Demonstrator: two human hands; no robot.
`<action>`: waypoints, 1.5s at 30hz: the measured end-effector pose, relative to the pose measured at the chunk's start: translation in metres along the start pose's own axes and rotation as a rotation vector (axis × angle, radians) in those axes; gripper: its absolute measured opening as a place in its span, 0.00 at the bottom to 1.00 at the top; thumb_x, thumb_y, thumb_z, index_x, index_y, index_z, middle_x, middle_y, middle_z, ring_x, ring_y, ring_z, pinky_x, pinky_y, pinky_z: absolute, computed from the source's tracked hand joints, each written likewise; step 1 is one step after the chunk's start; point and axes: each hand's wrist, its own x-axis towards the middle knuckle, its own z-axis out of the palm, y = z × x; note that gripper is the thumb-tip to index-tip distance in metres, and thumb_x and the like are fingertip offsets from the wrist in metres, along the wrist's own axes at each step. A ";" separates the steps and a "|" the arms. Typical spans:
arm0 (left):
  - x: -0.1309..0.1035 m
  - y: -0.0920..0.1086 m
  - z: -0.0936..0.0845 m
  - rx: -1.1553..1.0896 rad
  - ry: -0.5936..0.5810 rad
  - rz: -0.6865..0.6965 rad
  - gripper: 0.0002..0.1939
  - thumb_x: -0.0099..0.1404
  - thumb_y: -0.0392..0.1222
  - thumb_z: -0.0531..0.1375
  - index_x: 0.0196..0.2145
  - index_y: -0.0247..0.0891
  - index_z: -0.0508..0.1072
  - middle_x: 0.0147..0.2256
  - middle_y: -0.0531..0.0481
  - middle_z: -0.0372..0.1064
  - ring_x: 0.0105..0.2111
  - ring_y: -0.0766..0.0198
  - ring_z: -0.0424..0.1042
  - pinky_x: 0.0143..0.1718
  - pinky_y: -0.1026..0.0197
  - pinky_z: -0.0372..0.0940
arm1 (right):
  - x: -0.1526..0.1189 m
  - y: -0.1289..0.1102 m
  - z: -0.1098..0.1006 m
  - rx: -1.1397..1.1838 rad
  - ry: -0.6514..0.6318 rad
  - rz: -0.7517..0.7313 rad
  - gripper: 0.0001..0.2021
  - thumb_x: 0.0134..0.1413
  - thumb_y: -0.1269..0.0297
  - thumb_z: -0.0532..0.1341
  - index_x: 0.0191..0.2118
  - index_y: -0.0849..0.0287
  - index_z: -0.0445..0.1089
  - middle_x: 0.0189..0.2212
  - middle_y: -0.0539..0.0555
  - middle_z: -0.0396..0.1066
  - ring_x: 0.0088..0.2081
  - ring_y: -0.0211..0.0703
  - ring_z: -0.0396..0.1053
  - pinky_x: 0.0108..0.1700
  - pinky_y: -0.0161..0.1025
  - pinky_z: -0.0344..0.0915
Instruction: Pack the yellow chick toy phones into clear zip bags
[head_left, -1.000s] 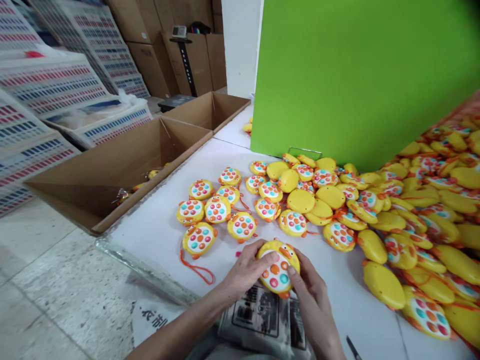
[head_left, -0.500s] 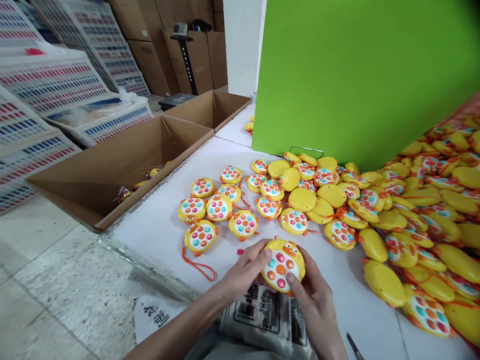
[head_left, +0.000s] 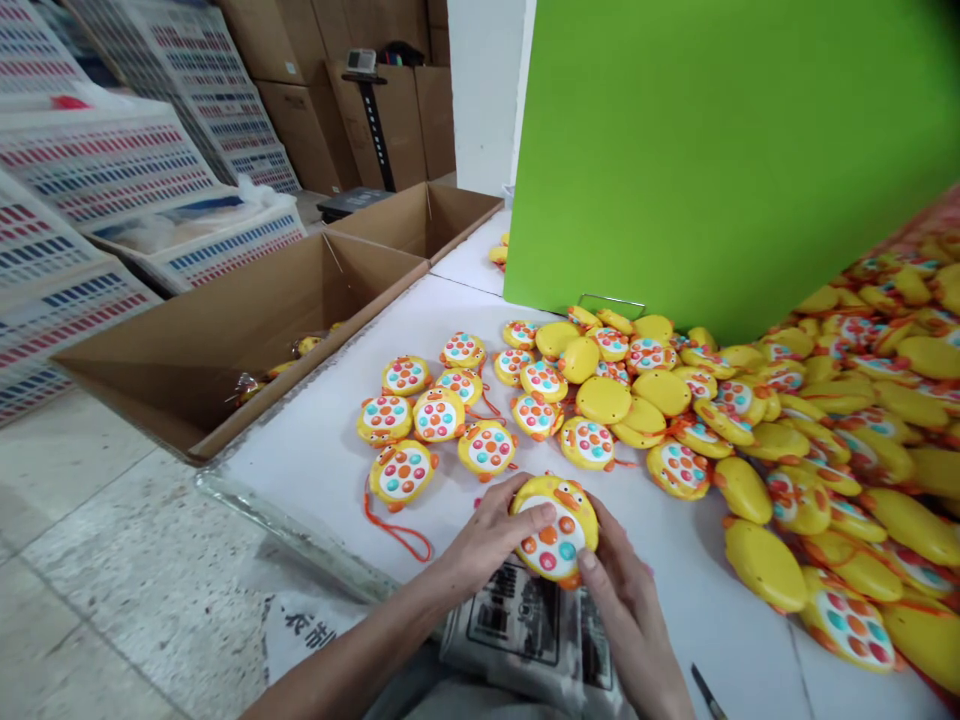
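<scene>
The yellow duck-shaped pop toy [head_left: 555, 527] sits face-up at the near table [head_left: 315, 460] edge, gripped between both hands, left hand [head_left: 489, 540] on its left rim with thumb across the bubbles, right hand [head_left: 626, 590] cupping its right, beak pointing away.

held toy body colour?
Yellow duck toy with orange, red and teal buttons on a white face; head view.

Both forearms are bare, with no sleeves in view. The left hand [head_left: 491, 535] and right hand [head_left: 626, 600] wear no gloves, rings or watch.
</scene>
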 end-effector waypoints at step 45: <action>-0.012 -0.037 0.057 -0.273 -0.453 -0.425 0.20 0.62 0.56 0.54 0.42 0.36 0.63 0.28 0.46 0.71 0.27 0.61 0.72 0.23 0.66 0.61 | -0.036 -0.060 -0.086 -0.639 0.770 -0.366 0.36 0.45 0.57 0.64 0.60 0.52 0.50 0.52 0.57 0.59 0.47 0.52 0.64 0.48 0.48 0.63</action>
